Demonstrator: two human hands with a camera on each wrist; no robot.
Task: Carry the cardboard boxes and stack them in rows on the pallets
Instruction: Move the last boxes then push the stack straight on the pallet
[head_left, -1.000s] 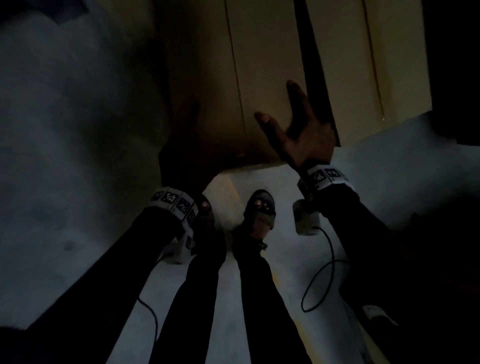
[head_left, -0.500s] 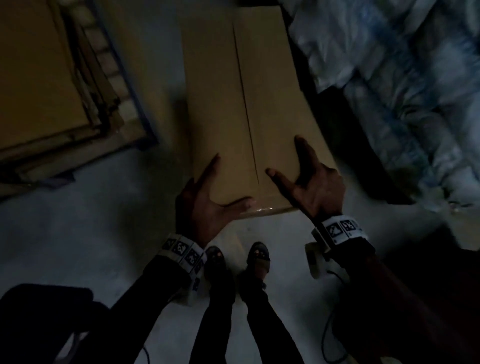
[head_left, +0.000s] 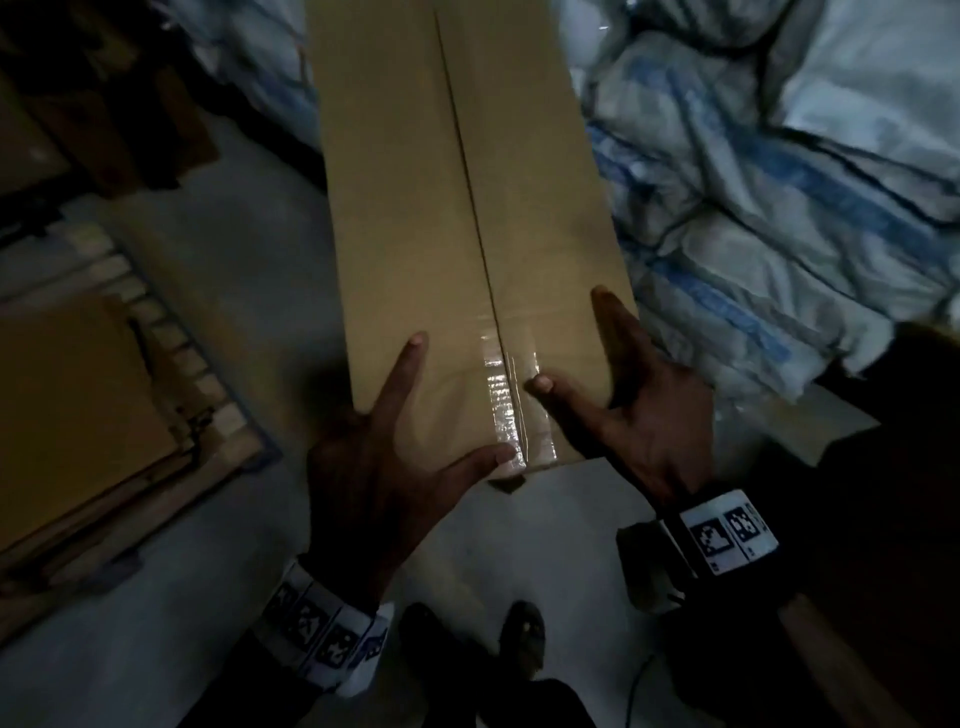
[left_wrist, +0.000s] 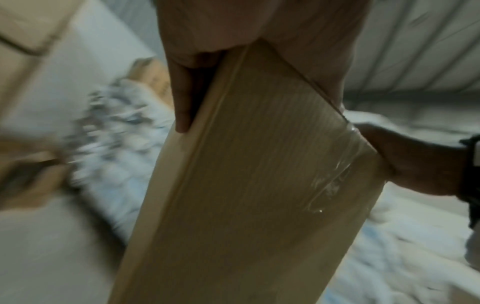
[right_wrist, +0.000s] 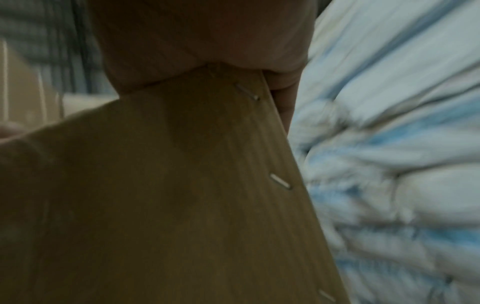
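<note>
Both hands clamp the near end of the long cardboard box: left hand and right hand at opposite corners, thumbs on top, keeping it level over the floor, pallet to the left.

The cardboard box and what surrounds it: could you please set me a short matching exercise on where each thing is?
Things:
1. cardboard box
2. white sacks
3. pallet
4. clear tape

Places:
A. on the floor, left of the box
B. along the box's seam, near end
C. held between left hand and right hand
D. right of the box

Pairs: 1-C, 2-D, 3-A, 4-B
</note>
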